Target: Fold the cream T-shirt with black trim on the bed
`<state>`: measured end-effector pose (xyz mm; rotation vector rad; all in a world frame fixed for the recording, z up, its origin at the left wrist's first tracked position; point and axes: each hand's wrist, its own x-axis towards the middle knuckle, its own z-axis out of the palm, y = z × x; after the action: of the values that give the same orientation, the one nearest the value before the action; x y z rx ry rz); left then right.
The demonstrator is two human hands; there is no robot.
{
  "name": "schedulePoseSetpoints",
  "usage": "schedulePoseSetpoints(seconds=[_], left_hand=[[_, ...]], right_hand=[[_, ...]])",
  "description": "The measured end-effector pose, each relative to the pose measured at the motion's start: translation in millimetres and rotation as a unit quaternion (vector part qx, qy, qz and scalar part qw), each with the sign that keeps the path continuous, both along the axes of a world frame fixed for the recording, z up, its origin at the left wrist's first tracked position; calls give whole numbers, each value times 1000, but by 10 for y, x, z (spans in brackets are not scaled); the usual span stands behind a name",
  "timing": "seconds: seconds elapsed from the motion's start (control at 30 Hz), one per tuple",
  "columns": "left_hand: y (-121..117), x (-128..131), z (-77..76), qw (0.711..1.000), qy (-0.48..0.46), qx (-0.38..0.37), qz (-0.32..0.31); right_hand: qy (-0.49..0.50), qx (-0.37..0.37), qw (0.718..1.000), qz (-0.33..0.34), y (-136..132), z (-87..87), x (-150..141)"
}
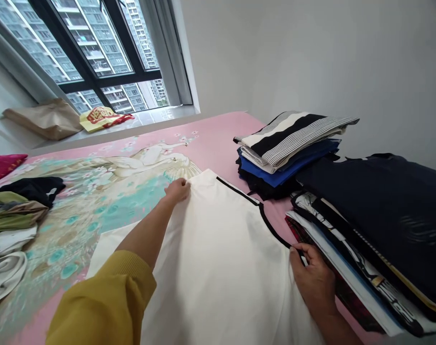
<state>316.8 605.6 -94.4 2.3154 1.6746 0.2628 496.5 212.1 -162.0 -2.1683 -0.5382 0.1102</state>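
Note:
A white garment with black trim (225,249) lies spread over the bed in front of me. My left hand (178,190) grips its far left edge, fingers closed on the cloth. At the right, my right hand (311,270) pinches the black-trimmed curved edge between thumb and fingers. A pale part of the garment reaches out to the left beneath my left forearm. The near end of the cloth runs out of view at the bottom.
Right of the garment stand a stack topped by a striped cloth (297,136) and a pile under a dark navy shirt (383,196). Loose clothes (17,211) lie at the left on the patterned pink bedsheet (218,134). A brown paper bag (45,120) rests on the windowsill.

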Motion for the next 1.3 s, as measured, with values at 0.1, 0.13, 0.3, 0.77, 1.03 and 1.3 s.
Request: schedulePoseSetpoints(seconds=[0.1,0.13,0.3,0.77,1.03,1.3], left_hand=[[-96,80,-90,998,-34,43,-16],[-197,82,-113,997,-46,64,-20],[-1012,-226,-208,974,-80,142,-158],[-351,-2616,88,995,56,14,82],[-470,-2676,71,990,8,47,131],[-1976,-2054,-86,976,-22,103,-189]], right_hand=[[-9,-8,1000,-2,-5,-7,2],[-9,-9,1000,-2,-10,-10,2],[-6,-20,1000,-7,-40,-7,-9],[-6,-67,998,-9,-55,62,-41],[-50,-69,996,0,-50,31,-48],[-85,-51,995,7,-52,-21,-39]])
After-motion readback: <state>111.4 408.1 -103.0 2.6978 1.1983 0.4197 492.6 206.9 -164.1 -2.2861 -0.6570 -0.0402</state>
